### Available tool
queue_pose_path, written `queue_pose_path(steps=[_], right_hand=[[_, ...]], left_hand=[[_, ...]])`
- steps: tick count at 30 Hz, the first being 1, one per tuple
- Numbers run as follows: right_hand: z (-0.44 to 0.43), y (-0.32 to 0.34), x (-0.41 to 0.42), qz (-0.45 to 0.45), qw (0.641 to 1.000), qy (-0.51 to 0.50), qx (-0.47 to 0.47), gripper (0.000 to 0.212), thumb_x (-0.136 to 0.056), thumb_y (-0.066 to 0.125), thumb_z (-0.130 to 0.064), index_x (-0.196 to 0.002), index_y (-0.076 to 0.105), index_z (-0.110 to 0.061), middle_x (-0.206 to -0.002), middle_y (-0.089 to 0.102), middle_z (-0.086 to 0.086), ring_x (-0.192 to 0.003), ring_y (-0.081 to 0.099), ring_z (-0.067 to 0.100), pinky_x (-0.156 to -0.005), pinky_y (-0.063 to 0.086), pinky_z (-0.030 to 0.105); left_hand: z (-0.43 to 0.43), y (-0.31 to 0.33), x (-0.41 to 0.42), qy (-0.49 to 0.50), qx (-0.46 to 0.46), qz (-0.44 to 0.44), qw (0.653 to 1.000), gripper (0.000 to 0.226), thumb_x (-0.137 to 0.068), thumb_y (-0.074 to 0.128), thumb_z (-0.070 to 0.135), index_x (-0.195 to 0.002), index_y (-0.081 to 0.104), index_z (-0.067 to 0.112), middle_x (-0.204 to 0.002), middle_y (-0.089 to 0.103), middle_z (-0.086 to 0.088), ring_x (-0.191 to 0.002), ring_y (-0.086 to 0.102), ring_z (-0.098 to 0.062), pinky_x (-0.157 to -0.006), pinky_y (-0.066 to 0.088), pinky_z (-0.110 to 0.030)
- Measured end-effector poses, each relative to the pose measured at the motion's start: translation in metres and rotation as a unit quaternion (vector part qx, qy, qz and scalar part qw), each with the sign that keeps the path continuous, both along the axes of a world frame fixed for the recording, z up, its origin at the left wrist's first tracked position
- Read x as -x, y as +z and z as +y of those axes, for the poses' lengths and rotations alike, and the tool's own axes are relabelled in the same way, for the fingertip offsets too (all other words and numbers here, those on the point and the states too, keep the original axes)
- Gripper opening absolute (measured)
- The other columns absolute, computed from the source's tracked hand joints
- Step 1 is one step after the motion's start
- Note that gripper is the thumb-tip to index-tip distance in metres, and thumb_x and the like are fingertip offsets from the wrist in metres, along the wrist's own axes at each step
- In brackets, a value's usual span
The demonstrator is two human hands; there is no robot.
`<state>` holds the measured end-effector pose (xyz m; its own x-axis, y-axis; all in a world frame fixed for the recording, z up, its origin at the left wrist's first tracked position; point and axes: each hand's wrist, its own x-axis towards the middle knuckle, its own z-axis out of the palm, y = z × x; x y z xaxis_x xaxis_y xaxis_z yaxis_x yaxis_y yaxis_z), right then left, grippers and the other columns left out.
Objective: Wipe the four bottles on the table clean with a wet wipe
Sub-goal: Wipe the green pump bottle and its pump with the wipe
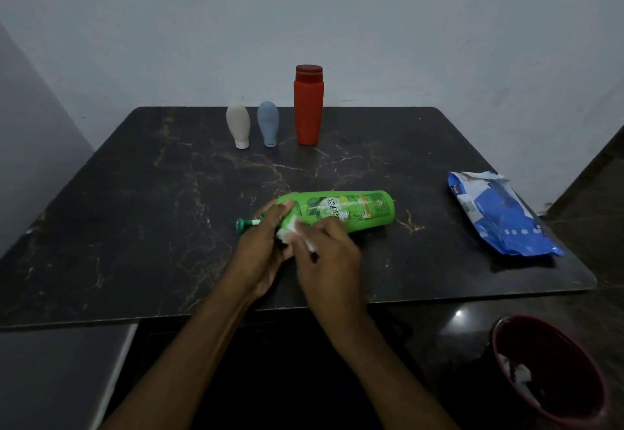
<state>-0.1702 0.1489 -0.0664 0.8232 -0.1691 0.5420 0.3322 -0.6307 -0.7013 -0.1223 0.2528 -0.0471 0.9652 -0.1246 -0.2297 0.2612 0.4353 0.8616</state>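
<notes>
Lying sideways, green bottle (351,210), neck under left fingers (282,208), wet wipe (290,227) between.

We see a dim, bluish scene (grainy throughout); edges bow at nine and three o'clock, a glint on the floor (461,315) at five.

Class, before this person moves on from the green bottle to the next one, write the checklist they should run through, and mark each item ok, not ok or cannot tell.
1. Green pump bottle steadied by left hand: ok, gripped near its neck.
2. Wet wipe in right hand, touching the bottle: ok.
3. Whole green bottle wiped: cannot tell; underside hidden.
4. Red bottle, blue-grey bottle and beige bottle upright at the back of the table: ok.
5. Wipes packet on the table at right: ok.
6. Maroon bin by the table for used wipes: ok.
</notes>
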Motion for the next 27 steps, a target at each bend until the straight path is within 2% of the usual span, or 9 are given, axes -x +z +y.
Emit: queue_pose_path(steps=[5,8,11,15,18,20,22,25,27], right_hand=[[-0.004,0.002,0.002,-0.015,0.999,0.026,-0.023,0.016,-0.091,0.069,-0.012,-0.106,0.075,-0.010,-0.089,0.061,0.000,-0.074,0.058,0.007,-0.068,0.050,0.021],[-0.040,0.003,-0.005,0.039,0.994,-0.050,-0.093,0.017,-0.093,0.069,-0.016,-0.109,0.074,-0.016,-0.094,0.065,-0.002,-0.074,0.060,0.001,-0.064,0.051,0.014],[-0.059,0.001,-0.008,0.085,0.982,-0.108,-0.128,0.022,-0.093,0.068,-0.019,-0.115,0.072,-0.018,-0.100,0.066,-0.004,-0.078,0.057,-0.011,-0.063,0.044,0.002],[-0.015,0.003,0.003,0.010,0.998,-0.027,-0.053,0.025,-0.094,0.067,-0.015,-0.118,0.072,-0.014,-0.099,0.057,-0.001,-0.083,0.057,0.004,-0.075,0.050,0.016],[0.014,0.003,0.011,-0.012,1.000,0.019,-0.007,0.024,-0.094,0.066,-0.014,-0.117,0.071,-0.012,-0.100,0.055,-0.001,-0.084,0.055,0.006,-0.076,0.049,0.017],[0.012,0.003,0.011,-0.022,1.000,0.021,-0.001,0.021,-0.093,0.066,-0.011,-0.113,0.073,-0.012,-0.098,0.056,-0.001,-0.083,0.055,0.006,-0.074,0.047,0.014],[-0.002,0.002,0.008,-0.025,0.999,0.007,-0.022,0.016,-0.092,0.067,-0.007,-0.106,0.075,-0.011,-0.095,0.059,0.000,-0.080,0.057,0.006,-0.073,0.046,0.012],[-0.047,-0.002,-0.003,0.059,0.991,-0.089,-0.074,0.011,-0.095,0.065,-0.017,-0.103,0.072,-0.018,-0.098,0.066,-0.002,-0.077,0.060,0.002,-0.064,0.046,0.004],[-0.080,-0.009,-0.013,0.074,0.983,-0.141,-0.095,0.013,-0.094,0.065,-0.019,-0.106,0.072,-0.018,-0.099,0.069,-0.003,-0.080,0.061,-0.003,-0.070,0.051,0.008]], left_hand=[[-0.001,-0.001,0.000,0.005,-0.001,-0.004,1.000,0.024,-0.099,0.062,0.027,-0.115,0.068,0.010,-0.115,0.074,-0.017,-0.097,0.074,-0.025,-0.081,0.063,-0.036],[-0.003,-0.002,-0.001,0.012,-0.015,0.002,1.000,0.032,-0.101,0.058,0.030,-0.127,0.066,0.013,-0.120,0.074,-0.012,-0.107,0.073,-0.026,-0.081,0.064,-0.042],[-0.004,-0.002,-0.001,0.014,-0.025,-0.009,1.000,0.037,-0.102,0.054,0.033,-0.133,0.063,0.014,-0.122,0.074,-0.010,-0.111,0.072,-0.028,-0.082,0.063,-0.044],[-0.002,-0.002,-0.001,-0.001,-0.007,0.001,1.000,0.049,-0.102,0.050,0.045,-0.132,0.063,0.009,-0.124,0.072,-0.015,-0.118,0.068,-0.031,-0.093,0.060,-0.046],[0.002,-0.001,0.001,-0.027,0.032,0.010,0.999,0.056,-0.105,0.045,0.045,-0.133,0.061,0.000,-0.127,0.069,-0.023,-0.121,0.066,-0.034,-0.105,0.051,-0.045],[0.000,-0.002,0.001,-0.020,0.036,0.000,0.999,0.050,-0.106,0.044,0.040,-0.130,0.063,0.000,-0.125,0.070,-0.022,-0.117,0.068,-0.033,-0.103,0.054,-0.043],[-0.002,-0.003,-0.001,0.001,0.022,-0.005,1.000,0.038,-0.106,0.046,0.033,-0.122,0.067,0.006,-0.119,0.073,-0.018,-0.107,0.071,-0.030,-0.091,0.060,-0.044],[-0.002,-0.006,-0.003,0.016,0.001,-0.010,1.000,0.030,-0.105,0.047,0.027,-0.120,0.068,0.012,-0.120,0.074,-0.014,-0.108,0.072,-0.032,-0.081,0.063,-0.048],[-0.001,-0.007,-0.003,0.021,-0.002,-0.009,1.000,0.032,-0.105,0.047,0.025,-0.125,0.066,0.009,-0.122,0.073,-0.015,-0.110,0.071,-0.034,-0.080,0.063,-0.049]])
